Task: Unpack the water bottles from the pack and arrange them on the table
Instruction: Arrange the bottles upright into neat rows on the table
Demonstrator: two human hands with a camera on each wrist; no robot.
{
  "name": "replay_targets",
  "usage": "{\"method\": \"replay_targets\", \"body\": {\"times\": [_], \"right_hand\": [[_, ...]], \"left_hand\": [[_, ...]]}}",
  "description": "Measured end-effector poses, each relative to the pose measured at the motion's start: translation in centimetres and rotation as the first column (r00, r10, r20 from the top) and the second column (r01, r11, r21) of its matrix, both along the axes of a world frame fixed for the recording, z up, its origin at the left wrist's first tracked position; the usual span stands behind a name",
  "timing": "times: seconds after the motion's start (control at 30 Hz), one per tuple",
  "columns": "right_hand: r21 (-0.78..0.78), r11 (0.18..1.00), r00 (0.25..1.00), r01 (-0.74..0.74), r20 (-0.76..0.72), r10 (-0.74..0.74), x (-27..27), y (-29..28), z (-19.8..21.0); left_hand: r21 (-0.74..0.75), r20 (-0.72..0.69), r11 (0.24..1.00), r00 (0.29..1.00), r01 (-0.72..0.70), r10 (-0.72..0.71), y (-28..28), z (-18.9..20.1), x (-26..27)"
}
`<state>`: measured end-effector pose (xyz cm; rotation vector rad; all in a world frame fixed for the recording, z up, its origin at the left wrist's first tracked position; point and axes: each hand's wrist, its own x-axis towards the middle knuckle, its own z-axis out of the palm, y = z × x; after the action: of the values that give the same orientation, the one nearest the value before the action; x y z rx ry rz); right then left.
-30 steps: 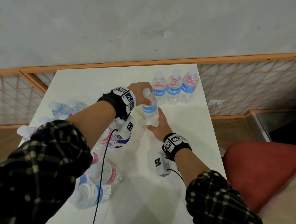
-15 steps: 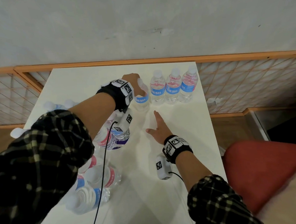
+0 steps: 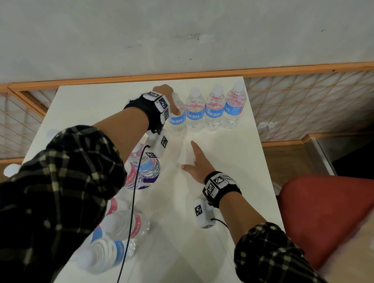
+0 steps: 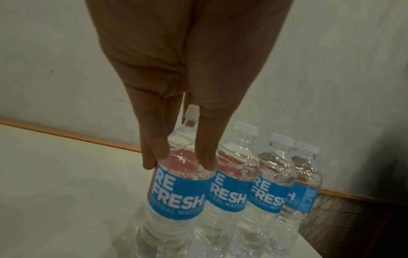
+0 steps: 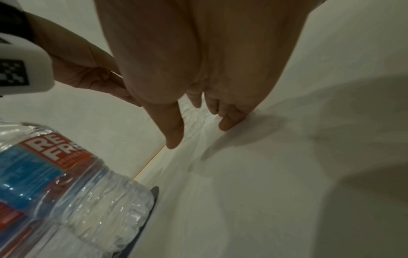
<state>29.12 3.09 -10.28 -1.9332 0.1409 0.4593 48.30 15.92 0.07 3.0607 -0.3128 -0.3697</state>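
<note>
Along the far edge of the white table (image 3: 104, 98) I see four clear bottles upright in one row, touching side by side, each with a white cap and a blue label reading "RE FRESH" in white letters. My left hand (image 3: 168, 98) holds the leftmost bottle (image 3: 177, 120) from above, fingers (image 4: 154, 150) around its shoulder. My right hand (image 3: 197, 164) lies flat and relaxed on the table, holding nothing. More bottles (image 3: 121, 230) of the same brand stand at the left.
</note>
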Motion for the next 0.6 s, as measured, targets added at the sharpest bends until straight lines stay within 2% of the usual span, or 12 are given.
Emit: {"method": "replay_targets", "body": {"times": [0.27, 0.43, 0.6], "right_hand": [[-0.075, 0.996, 0.999, -0.038, 0.015, 0.039, -0.3, 0.1, 0.9], [-0.037, 0.999, 0.999, 0.037, 0.038, -0.035, 0.0, 0.3, 1.4], [-0.13, 0.991, 0.997, 0.036, 0.069, -0.027, 1.8, 0.3, 2.4]], "left_hand": [[0.038, 0.032, 0.999, 0.999, 0.03, -0.031, 0.3, -0.5, 0.5], [0.024, 0.01, 0.999, 1.0, 0.028, -0.028, 0.0, -0.4, 0.9], [0.019, 0.002, 0.999, 0.999, 0.034, -0.034, 0.1, -0.4, 1.2]]}}
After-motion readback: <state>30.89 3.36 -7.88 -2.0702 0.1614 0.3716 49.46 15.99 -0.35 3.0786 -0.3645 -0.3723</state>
